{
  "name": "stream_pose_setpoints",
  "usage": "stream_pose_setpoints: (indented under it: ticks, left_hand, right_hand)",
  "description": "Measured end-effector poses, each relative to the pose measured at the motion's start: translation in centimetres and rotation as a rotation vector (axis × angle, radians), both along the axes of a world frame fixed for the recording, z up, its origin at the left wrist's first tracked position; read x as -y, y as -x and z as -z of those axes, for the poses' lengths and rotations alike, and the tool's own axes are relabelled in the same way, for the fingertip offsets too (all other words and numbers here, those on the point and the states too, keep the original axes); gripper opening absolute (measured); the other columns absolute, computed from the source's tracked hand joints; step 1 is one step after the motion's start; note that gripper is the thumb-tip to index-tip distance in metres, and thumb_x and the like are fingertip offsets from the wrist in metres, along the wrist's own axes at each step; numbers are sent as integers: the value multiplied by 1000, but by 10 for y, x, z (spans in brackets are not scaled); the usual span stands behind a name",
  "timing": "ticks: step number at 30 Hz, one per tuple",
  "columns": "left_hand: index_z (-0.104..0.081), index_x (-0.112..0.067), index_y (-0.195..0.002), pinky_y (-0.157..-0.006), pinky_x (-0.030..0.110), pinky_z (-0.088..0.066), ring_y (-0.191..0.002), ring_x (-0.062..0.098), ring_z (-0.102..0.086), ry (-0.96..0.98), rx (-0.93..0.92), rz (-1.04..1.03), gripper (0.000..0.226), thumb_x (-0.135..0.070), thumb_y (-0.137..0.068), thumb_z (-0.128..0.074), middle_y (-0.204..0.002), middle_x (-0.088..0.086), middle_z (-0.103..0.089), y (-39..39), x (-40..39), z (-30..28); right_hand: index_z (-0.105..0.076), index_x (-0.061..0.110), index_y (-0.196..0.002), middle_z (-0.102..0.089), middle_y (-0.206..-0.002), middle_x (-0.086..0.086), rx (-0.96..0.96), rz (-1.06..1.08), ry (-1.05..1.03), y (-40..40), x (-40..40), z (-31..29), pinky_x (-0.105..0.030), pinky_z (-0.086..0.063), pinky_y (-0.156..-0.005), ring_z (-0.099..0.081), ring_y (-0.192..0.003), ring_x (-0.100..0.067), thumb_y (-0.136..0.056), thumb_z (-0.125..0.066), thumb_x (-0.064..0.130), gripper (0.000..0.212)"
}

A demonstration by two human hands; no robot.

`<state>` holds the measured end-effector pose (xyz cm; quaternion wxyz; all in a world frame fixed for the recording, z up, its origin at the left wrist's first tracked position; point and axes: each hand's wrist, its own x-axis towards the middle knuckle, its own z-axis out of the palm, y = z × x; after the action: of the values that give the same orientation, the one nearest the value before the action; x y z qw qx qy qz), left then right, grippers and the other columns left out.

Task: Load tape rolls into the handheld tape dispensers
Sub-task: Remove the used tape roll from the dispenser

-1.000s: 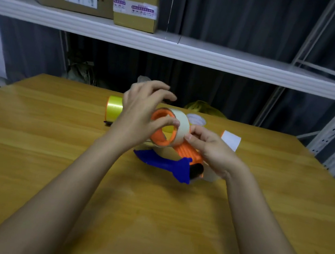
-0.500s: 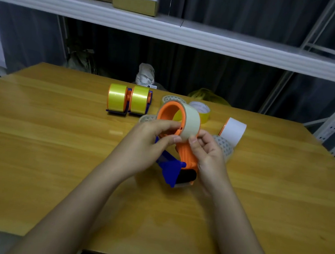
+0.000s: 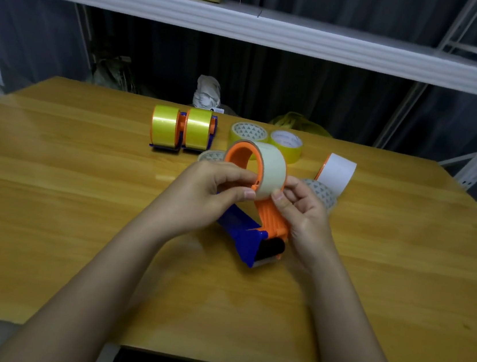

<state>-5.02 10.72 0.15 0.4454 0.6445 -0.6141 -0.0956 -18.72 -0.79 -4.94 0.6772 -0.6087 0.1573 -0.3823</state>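
An orange and blue tape dispenser (image 3: 254, 234) stands tilted at the middle of the wooden table (image 3: 76, 221), its black roller end low and near me. A clear tape roll (image 3: 271, 170) sits on its orange wheel. My left hand (image 3: 208, 195) pinches the roll's lower edge from the left. My right hand (image 3: 302, 209) pinches the same edge from the right, its palm against the orange frame. Two dispensers loaded with yellow tape (image 3: 182, 128) stand side by side farther back.
Loose rolls lie behind my hands: two yellow ones (image 3: 266, 140), a white roll on an orange core (image 3: 337, 175), and patterned-core rolls partly hidden (image 3: 320, 192). A white shelf (image 3: 279, 32) with cardboard boxes runs above the table's far edge. Metal racking stands at right.
The view has tilted down and both hands with the dispenser have come nearer to me. My left hand dropped from the roll's top to its lower edge, meeting the right fingertips.
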Motion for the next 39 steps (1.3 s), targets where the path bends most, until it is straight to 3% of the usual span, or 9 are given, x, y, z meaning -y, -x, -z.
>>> stream_pose_setpoints:
  ticks: [4, 8, 13, 23, 39]
  left_hand:
    - [-68, -14, -113, -80, 10, -47, -93, -4, -61, 6, -19, -1, 27, -14, -86, -65, -96, -13, -63, -5, 4, 7]
    - [-65, -27, -104, -78, 9, -47, -88, -11, -59, -17, -63, 21, 24, -12, -86, -65, -93, -22, -61, -7, 6, 10]
    - [-60, -28, -88, -68, 6, -44, -78, -10, -59, -55, -150, 77, 24, -4, -87, -62, -84, -13, -61, -4, 7, 9]
    - [-56, -29, -81, -67, 7, -42, -74, -8, -55, -106, -171, 116, 28, -2, -88, -59, -80, -11, -58, -8, 7, 12]
    - [-59, -21, -80, -66, 6, -42, -72, -9, -55, -165, -216, 148, 24, 2, -89, -56, -79, -5, -57, -10, 6, 8]
  right_hand:
    - [-63, 16, -107, -74, -94, 2, -41, -21, 17, 3, 4, 1, -22, -53, -75, -68, -92, -13, -87, -63, 11, 21]
    - [-62, 8, -114, -71, -99, -7, -73, -19, -5, 4, 7, 2, -26, -55, -78, -67, -94, -19, -90, -57, 2, 24]
    - [-60, 2, -116, -70, -99, -11, -89, -33, -21, 6, 7, 2, -29, -55, -83, -67, -92, -19, -91, -55, -1, 26]
    - [-65, 15, -109, -74, -97, -3, -83, -58, 23, 6, 7, 5, -28, -55, -82, -68, -95, -17, -87, -62, 7, 24]
    - [-63, 11, -101, -73, -85, 0, -85, -114, -9, 8, 7, 5, -22, -55, -70, -67, -80, -12, -78, -60, 11, 23]
